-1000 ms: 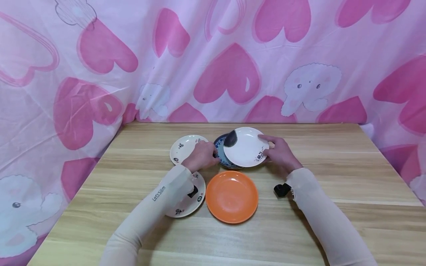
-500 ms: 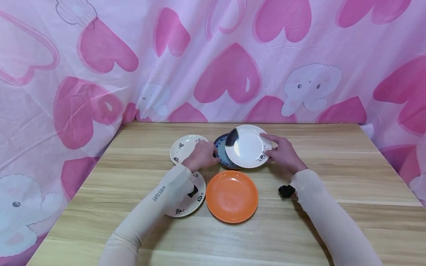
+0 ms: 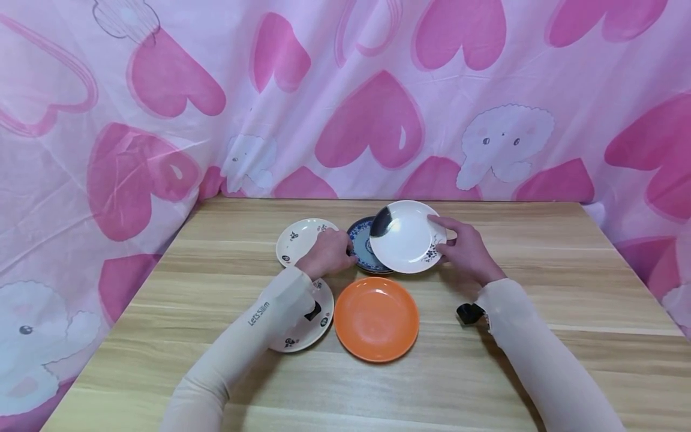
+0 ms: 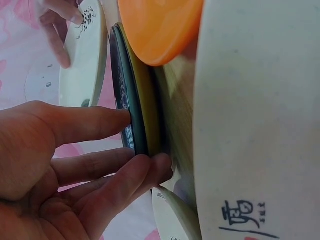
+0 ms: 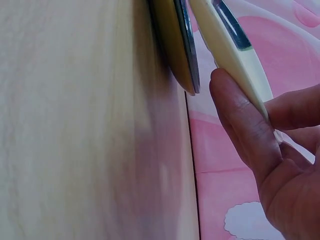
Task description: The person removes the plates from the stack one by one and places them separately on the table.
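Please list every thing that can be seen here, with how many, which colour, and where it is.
white plate: 1, white with a dark patch, tilted above the blue plate, held at its right rim
blue plate: 1, blue patterned, table centre, partly covered
cream plates: 2, cream with dark marks, left side
orange plate: 1, orange, front centre
table: 1, light wood
curtain: 1, pink with hearts, behind
left hand: 1, touches the blue plate's rim
right hand: 1, pinches the white plate
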Demonstrator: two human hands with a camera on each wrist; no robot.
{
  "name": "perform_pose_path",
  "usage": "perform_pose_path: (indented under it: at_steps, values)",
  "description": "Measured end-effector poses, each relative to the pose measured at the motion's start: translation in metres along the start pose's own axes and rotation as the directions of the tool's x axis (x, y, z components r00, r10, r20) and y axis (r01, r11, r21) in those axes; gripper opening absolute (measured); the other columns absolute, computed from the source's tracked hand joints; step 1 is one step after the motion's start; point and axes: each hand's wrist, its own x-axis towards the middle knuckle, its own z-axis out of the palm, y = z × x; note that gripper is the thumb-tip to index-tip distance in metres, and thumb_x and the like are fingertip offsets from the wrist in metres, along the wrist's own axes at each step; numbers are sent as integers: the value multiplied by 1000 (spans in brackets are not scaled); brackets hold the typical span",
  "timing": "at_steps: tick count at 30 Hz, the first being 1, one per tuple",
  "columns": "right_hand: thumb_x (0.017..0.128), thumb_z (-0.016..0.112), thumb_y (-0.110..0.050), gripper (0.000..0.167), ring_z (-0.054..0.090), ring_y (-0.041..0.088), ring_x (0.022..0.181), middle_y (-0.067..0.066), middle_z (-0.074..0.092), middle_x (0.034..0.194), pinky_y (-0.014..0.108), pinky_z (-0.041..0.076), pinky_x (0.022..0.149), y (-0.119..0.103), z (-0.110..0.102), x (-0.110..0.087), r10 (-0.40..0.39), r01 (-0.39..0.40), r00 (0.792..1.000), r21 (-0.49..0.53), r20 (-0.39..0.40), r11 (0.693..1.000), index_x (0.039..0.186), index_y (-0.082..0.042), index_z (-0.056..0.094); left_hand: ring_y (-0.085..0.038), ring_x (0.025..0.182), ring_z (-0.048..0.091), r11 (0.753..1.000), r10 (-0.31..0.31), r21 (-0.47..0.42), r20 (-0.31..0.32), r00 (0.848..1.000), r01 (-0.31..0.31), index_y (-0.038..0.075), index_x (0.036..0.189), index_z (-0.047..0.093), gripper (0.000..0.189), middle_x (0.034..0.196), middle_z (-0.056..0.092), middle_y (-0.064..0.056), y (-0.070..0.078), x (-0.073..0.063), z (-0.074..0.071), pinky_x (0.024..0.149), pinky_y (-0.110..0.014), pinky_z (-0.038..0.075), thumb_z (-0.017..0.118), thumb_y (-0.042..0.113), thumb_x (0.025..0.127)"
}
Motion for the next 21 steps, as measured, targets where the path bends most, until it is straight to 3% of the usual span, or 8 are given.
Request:
perform_pose_path:
  at_steps: [21]
  values:
    - [92, 56, 5, 68, 69, 42, 106, 20, 27, 164, 34, 64, 74, -4, -12, -18, -43, 43, 999, -46, -6, 998, 155, -16, 40, -12, 59, 53, 1000, 12, -16, 8, 1000, -12, 8, 97, 79, 17, 65, 63, -2, -1, 0, -1, 47, -15, 36, 73, 23, 92]
